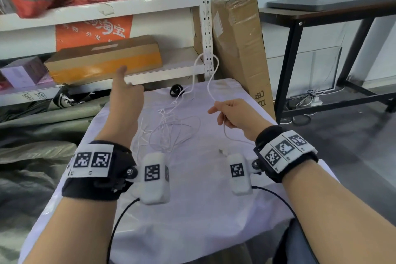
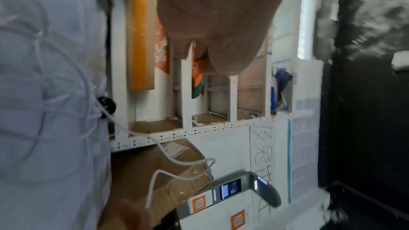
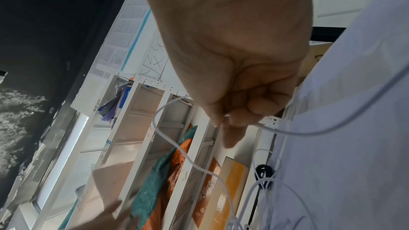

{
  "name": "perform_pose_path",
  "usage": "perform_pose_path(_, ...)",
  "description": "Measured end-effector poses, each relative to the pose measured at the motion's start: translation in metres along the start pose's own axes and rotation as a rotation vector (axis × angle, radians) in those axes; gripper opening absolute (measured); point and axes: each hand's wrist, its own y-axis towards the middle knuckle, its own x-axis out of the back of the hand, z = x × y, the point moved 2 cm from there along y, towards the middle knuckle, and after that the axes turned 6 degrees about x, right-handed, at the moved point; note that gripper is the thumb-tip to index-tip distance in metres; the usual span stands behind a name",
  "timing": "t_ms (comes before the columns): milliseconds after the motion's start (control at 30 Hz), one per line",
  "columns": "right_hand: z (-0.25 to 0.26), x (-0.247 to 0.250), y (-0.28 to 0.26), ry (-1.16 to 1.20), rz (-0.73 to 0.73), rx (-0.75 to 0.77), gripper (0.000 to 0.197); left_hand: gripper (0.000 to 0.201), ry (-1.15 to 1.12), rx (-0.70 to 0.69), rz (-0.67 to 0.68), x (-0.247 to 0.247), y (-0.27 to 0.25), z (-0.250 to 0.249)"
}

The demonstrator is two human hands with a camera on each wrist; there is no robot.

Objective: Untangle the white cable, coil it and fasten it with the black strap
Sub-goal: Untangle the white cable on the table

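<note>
The white cable (image 1: 171, 126) lies in a loose tangle on the cloth-covered table (image 1: 192, 210). One strand rises from it in a tall loop near the shelf post. My right hand (image 1: 214, 109) pinches that strand between thumb and forefinger, and the cable (image 3: 177, 146) arcs away from the right hand (image 3: 228, 121) in the right wrist view. A cable plug (image 1: 221, 152) rests on the cloth below that hand. My left hand (image 1: 126, 83) is raised over the table's left side, fingers straight and holding nothing. The black strap (image 1: 176, 90) sits curled at the far table edge, partly under the cable.
A white metal shelf (image 1: 150, 4) behind the table holds a cardboard box (image 1: 102, 60) and bags. A tall cardboard carton (image 1: 240, 49) leans at the table's far right corner. A black desk (image 1: 321, 15) stands to the right. Dark sheeting (image 1: 32, 156) lies left of the table.
</note>
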Motion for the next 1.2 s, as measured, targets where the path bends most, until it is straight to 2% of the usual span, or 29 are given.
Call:
perform_pose_path(100,0.003,0.0,-0.001,-0.015,0.003,0.052,0.03,0.033,0.004,-0.249,-0.078,0.0,-0.005,-0.014)
perform_pose_path(133,0.003,-0.001,-0.002,-0.022,0.021,0.064,0.029,0.028,0.035,-0.322,-0.052,-0.004,-0.01,-0.017)
perform_pose_path(200,0.005,-0.004,-0.004,-0.017,0.072,0.092,0.027,0.024,0.103,-0.428,0.113,-0.015,-0.02,-0.022)
perform_pose_path(267,0.009,-0.009,-0.007,-0.006,0.136,0.129,0.026,0.029,0.244,-0.488,0.324,-0.028,-0.034,-0.025)
perform_pose_path(333,0.013,-0.014,-0.011,-0.022,0.206,0.152,0.028,0.033,0.418,-0.536,0.467,-0.039,-0.041,-0.018)
perform_pose_path(400,0.015,-0.017,-0.013,-0.033,0.238,0.162,0.03,0.035,0.565,-0.555,0.535,-0.045,-0.041,-0.01)
perform_pose_path(533,0.014,-0.017,-0.013,-0.012,0.218,0.184,0.018,0.032,0.765,-0.604,0.555,-0.046,-0.029,0.007)
perform_pose_path(600,0.013,-0.017,-0.011,-0.014,0.211,0.184,0.022,0.026,0.79,-0.572,0.535,-0.044,-0.023,0.016)
perform_pose_path(667,0.009,-0.017,-0.01,-0.022,0.226,0.165,0.021,0.018,0.713,-0.488,0.455,-0.042,-0.017,0.022)
perform_pose_path(767,0.005,-0.015,-0.008,-0.083,0.203,0.137,0.017,0.02,0.464,-0.261,0.353,-0.033,-0.007,0.029)
perform_pose_path(833,0.004,-0.011,-0.007,-0.099,0.155,0.143,0.017,0.03,0.279,-0.099,0.419,-0.029,-0.005,0.031)
perform_pose_path(900,0.004,-0.009,-0.007,-0.093,0.104,0.16,0.018,0.029,0.122,0.015,0.525,-0.028,-0.009,0.026)
perform_pose_path(967,0.004,-0.01,-0.007,-0.107,0.086,0.179,0.018,0.027,-0.017,0.071,0.569,-0.031,-0.016,0.017)
perform_pose_path(1100,0.005,-0.018,-0.009,-0.194,0.129,0.198,0.017,0.045,-0.28,0.185,0.645,-0.045,-0.023,0.004)
perform_pose_path(1167,0.006,-0.022,-0.01,-0.205,0.151,0.198,0.019,0.042,-0.285,0.21,0.695,-0.051,-0.029,0.003)
perform_pose_path(1200,0.006,-0.022,-0.011,-0.214,0.158,0.203,0.02,0.039,-0.204,0.166,0.712,-0.053,-0.032,0.004)
